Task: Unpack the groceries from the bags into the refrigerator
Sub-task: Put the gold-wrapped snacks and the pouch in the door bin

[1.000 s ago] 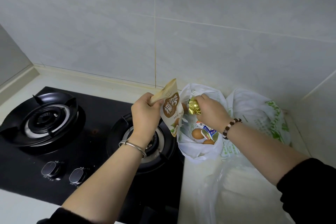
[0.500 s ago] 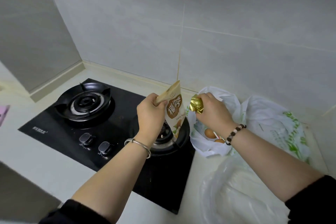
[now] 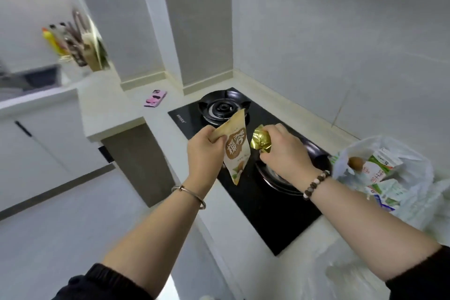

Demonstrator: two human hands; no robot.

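One pale counter (image 3: 104,105) runs along the tiled wall and carries everything noted here. Set into it is a black gas hob (image 3: 263,202) with two burners. Just right of the hob lies a white plastic bag (image 3: 414,170), mouth open.

Both hands are held above the hob, near each other but apart. The left hand (image 3: 204,153) has fingers and thumb curled round the upper corner of a tan pouch (image 3: 237,151) with brown printing, which hangs tilted, lower tip pointing down. The right hand (image 3: 285,151) is clamped on a crumpled gold foil packet (image 3: 261,140) just beside the pouch; whether the two touch cannot be determined.

Milk cartons (image 3: 379,170) lie inside the bag. A pink phone (image 3: 155,98) lies flat on the counter left of the hob, well apart from the hands. A brown egg (image 3: 355,162) rests in the bag beside the cartons.
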